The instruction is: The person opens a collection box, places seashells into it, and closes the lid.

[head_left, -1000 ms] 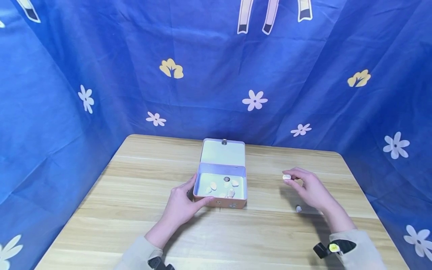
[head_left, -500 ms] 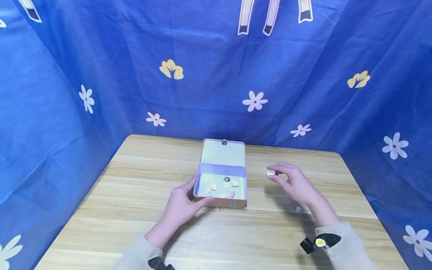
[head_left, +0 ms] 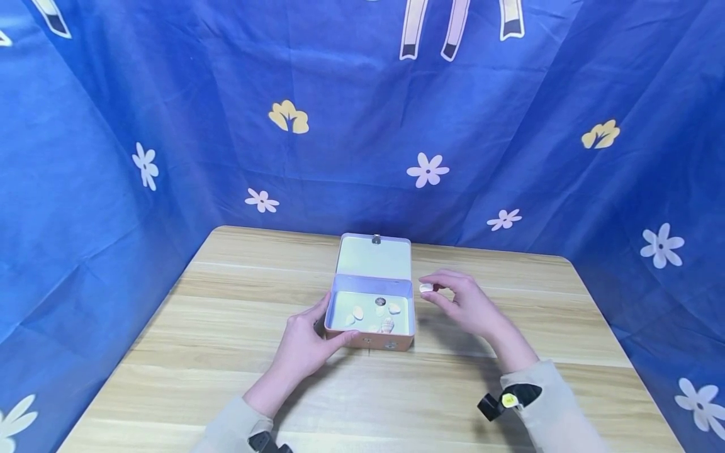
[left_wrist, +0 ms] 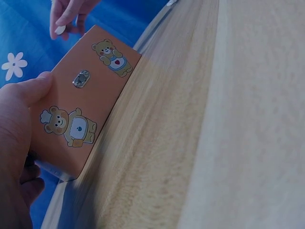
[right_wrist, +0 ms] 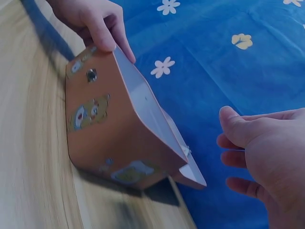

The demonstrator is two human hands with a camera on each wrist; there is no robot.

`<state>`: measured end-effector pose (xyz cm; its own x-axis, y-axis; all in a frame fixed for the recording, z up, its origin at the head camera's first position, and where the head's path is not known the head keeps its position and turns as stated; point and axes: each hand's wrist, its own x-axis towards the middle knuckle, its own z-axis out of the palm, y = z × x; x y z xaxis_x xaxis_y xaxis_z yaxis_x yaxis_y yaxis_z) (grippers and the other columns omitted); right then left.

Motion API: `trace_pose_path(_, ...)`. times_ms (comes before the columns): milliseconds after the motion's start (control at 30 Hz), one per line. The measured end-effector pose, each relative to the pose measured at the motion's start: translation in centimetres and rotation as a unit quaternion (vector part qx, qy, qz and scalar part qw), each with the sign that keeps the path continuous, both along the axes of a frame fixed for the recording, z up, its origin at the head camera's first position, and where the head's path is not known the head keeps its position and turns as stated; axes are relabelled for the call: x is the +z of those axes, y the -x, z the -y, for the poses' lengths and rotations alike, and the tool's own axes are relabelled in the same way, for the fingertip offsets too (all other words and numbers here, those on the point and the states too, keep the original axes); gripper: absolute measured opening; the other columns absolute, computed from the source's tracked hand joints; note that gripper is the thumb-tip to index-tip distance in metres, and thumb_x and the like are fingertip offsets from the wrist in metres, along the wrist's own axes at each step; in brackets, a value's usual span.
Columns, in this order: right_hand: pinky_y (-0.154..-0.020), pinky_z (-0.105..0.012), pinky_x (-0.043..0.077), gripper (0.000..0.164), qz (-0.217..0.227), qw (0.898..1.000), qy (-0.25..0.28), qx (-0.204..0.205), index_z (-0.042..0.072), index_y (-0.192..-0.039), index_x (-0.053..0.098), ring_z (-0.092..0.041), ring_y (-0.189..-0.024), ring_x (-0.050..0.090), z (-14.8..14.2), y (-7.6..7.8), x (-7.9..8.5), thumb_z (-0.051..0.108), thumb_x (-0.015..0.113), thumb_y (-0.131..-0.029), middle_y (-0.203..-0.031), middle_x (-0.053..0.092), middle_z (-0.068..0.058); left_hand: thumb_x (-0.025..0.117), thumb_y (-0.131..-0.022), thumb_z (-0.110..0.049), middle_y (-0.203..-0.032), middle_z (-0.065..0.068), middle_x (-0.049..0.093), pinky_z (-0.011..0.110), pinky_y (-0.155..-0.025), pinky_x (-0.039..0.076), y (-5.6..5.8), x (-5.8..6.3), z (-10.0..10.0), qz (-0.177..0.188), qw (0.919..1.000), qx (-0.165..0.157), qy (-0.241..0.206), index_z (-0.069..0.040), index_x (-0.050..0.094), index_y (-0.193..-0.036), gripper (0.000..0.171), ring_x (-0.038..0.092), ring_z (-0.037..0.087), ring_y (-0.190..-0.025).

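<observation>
My left hand [head_left: 304, 345] grips the left front corner of an orange tin box [head_left: 391, 343], its thumb on the front wall and its fingers along the left side. The hinged lid [head_left: 374, 257] is tipped back open. Inside the box lie several pale seashells [head_left: 358, 313], a ridged shell [head_left: 387, 324] and a dark round piece [head_left: 381, 301]. Just right of the box, my right hand [head_left: 466, 306] pinches a small white seashell [head_left: 426, 287] between thumb and fingertips, above the table. That shell [left_wrist: 60, 29] also shows in the left wrist view; in the right wrist view the hand hides it.
The box stands on a wood-grain table [head_left: 226, 352]. Blue cloth [head_left: 351, 170] with flowers hangs behind and along both sides. Cartoon bears [left_wrist: 78, 128] and a metal clasp [left_wrist: 81, 78] mark the front wall of the box.
My right hand has moved left with the white seashell, from the right of the table to beside the box. A small shell on the table is now behind the right forearm. The left hand stays put.
</observation>
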<state>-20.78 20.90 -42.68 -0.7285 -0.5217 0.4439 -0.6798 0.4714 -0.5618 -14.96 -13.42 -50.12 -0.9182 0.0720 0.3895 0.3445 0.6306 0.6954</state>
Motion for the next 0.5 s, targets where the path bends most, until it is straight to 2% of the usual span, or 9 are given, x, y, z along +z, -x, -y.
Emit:
trace_pose_path(167, -0.085, -0.043, 0.061, 0.025, 0.012, 1.000, 0.006, 0.020, 0.008, -0.123, 0.078, -0.014, -0.098, 0.068, 1.5, 0.3, 0.0, 0.009, 0.078, -0.097, -0.113, 0.075, 0.001, 0.089, -0.075, -0.066, -0.142, 0.021, 0.060, 0.047, -0.110, 0.049, 0.0, 0.1, 0.0, 0.006, 1.0000, 0.000, 0.000, 0.006, 0.055, -0.149, 0.109, 0.058, 0.034, -0.133)
trace_pose_path(500, -0.084, -0.046, 0.060, 0.029, 0.045, 0.998, 0.001, 0.049, 0.008, -0.128, 0.077, -0.013, -0.095, 0.064, 4.0, 0.8, -0.7, 0.014, 0.077, -0.099, -0.109, 0.074, 0.004, 0.089, -0.074, -0.066, -0.142, 0.019, 0.060, 0.047, -0.110, 0.049, 0.0, 0.3, 0.1, 0.010, 0.9999, -0.001, -0.004, 0.003, 0.054, -0.151, 0.109, 0.059, 0.032, -0.132)
